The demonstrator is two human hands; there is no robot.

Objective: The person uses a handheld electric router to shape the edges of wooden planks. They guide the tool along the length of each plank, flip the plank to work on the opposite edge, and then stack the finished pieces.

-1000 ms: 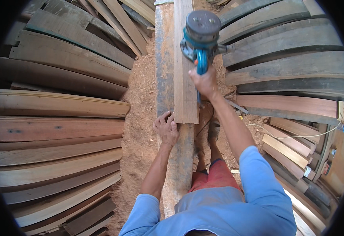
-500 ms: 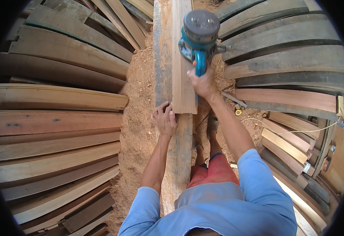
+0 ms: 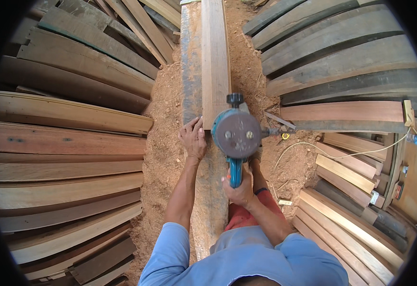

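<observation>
My right hand [image 3: 238,188] is wrapped round the rear handle of a blue electric hand planer [image 3: 238,133]. Its round grey motor cap faces up and a black knob points away from me. The planer is beside the near end of a long wooden plank [image 3: 216,62], overlapping its right corner from above. At that end's left corner is my left hand [image 3: 193,138], fingers bent together against the plank and steadying it. The plank lies on a worn, thick beam [image 3: 191,71]. The planer's underside is hidden.
Stacked boards [image 3: 65,138] line the left side, and more boards [image 3: 342,62] fan out on the right. Sawdust and shavings [image 3: 163,157] cover the floor. A pale cord [image 3: 313,144] runs on the right, near a small yellow ring-shaped object [image 3: 285,136].
My right hand has drawn the planer back toward me, from over the plank to beside its near end. My left hand stays at the plank's left corner.
</observation>
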